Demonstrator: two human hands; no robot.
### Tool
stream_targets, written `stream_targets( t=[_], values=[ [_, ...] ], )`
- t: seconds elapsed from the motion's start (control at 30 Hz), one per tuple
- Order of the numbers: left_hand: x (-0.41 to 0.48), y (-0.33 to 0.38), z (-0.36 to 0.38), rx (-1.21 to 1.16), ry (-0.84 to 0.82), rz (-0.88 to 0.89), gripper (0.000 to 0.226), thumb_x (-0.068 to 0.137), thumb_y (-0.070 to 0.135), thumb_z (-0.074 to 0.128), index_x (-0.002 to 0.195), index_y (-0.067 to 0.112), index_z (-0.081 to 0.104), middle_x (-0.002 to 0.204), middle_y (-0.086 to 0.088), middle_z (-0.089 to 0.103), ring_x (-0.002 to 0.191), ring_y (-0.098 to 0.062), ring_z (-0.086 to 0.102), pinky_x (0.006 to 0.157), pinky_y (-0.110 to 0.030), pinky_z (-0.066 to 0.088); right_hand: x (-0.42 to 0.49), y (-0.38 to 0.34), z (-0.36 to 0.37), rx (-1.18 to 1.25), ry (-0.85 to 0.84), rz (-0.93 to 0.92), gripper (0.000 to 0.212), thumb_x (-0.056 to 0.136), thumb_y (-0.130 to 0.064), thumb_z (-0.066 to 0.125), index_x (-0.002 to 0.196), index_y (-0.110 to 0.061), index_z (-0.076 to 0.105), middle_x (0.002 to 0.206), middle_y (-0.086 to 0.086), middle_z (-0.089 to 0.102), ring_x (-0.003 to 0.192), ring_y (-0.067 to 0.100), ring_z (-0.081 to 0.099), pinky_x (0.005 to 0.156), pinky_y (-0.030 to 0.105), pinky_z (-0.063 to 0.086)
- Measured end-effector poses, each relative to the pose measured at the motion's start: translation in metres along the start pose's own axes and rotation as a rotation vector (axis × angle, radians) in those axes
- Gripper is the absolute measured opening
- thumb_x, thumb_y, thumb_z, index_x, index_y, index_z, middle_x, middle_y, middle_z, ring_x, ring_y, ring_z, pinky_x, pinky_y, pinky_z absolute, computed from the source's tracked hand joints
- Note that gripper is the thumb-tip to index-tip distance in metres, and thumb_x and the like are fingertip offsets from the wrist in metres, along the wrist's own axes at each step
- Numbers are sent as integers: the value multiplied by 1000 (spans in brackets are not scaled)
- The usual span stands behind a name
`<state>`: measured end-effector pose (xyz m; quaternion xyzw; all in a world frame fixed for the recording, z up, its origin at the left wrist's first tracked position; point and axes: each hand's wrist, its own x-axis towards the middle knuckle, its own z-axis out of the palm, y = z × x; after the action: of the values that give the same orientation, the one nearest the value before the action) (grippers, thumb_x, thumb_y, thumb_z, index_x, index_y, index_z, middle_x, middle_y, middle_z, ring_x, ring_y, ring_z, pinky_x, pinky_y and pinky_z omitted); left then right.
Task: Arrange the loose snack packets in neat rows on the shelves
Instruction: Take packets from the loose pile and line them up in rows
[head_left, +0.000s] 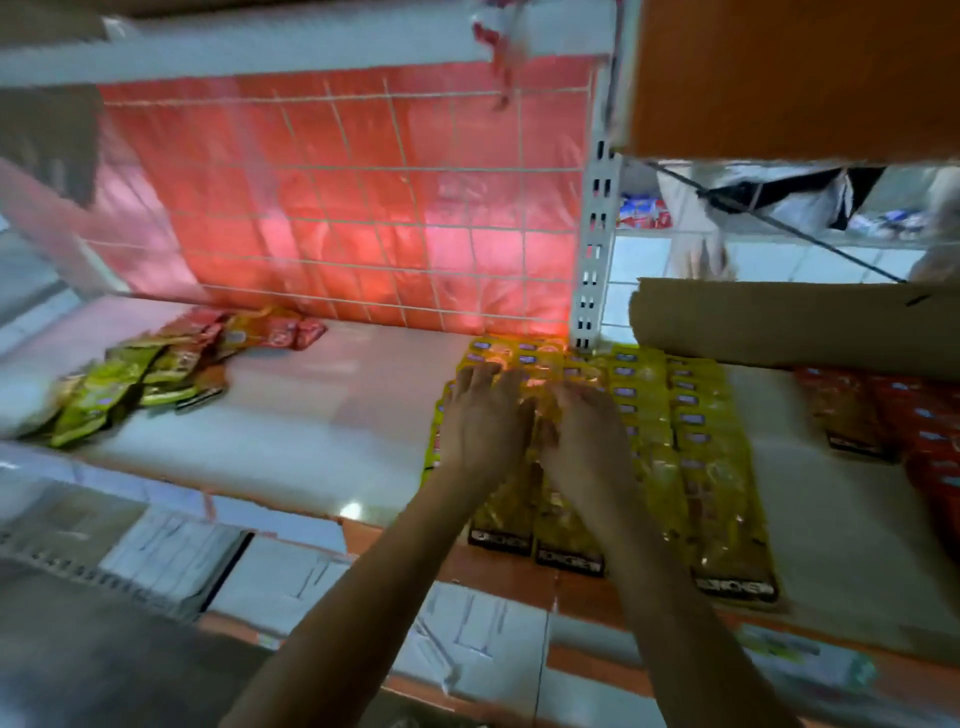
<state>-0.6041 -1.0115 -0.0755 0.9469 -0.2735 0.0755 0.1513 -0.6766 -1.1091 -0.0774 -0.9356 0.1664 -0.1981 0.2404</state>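
Yellow snack packets lie in overlapping rows on the white shelf, right of centre. My left hand rests flat on the left-most row with fingers spread. My right hand lies beside it on the neighbouring row, fingers reaching forward over the packets. A loose heap of green and red packets sits at the shelf's left end. Red packets lie in rows at the far right.
A wire grid backs the shelf with red plastic behind it. A white slotted upright stands at the back. A cardboard flap overhangs the right rows. White boxes fill the shelf below.
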Motion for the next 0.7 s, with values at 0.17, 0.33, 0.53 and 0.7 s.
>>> stream_targets(
  t=[0.17, 0.33, 0.53, 0.7],
  values=[
    [8, -90, -18, 20, 26, -27, 47, 97, 40, 44, 141, 25, 42, 147, -4, 41, 136, -24, 32, 102, -37, 36, 20, -75, 57, -15, -22, -46, 39, 81, -7, 60, 120, -5, 61, 118, 17, 62, 113, 35, 53, 98, 39, 37],
    [15, -175, -35, 41, 21, -83, 53, 97, 43, 46, 145, 21, 39, 150, -7, 41, 139, -27, 32, 108, -39, 35, 38, -139, 113, 1, -44, -63, 39, 84, -8, 60, 122, -6, 60, 124, 14, 61, 117, 32, 52, 102, 36, 35],
    [33, -265, -52, 97, 6, -199, 53, 91, 22, 53, 141, 16, 38, 138, -8, 47, 123, -27, 45, 90, -38, 43, 69, -199, 175, -3, -125, -67, 45, 89, -18, 57, 133, -11, 52, 136, 9, 54, 126, 26, 46, 108, 31, 30],
    [58, -322, -51, 150, 8, -237, 63, 86, 7, 43, 146, 16, 27, 149, -12, 31, 133, -32, 33, 97, -42, 38, 105, -228, 209, -19, -164, -58, 49, 87, -14, 56, 135, -10, 48, 135, 10, 54, 124, 27, 48, 104, 31, 34]
  ],
)
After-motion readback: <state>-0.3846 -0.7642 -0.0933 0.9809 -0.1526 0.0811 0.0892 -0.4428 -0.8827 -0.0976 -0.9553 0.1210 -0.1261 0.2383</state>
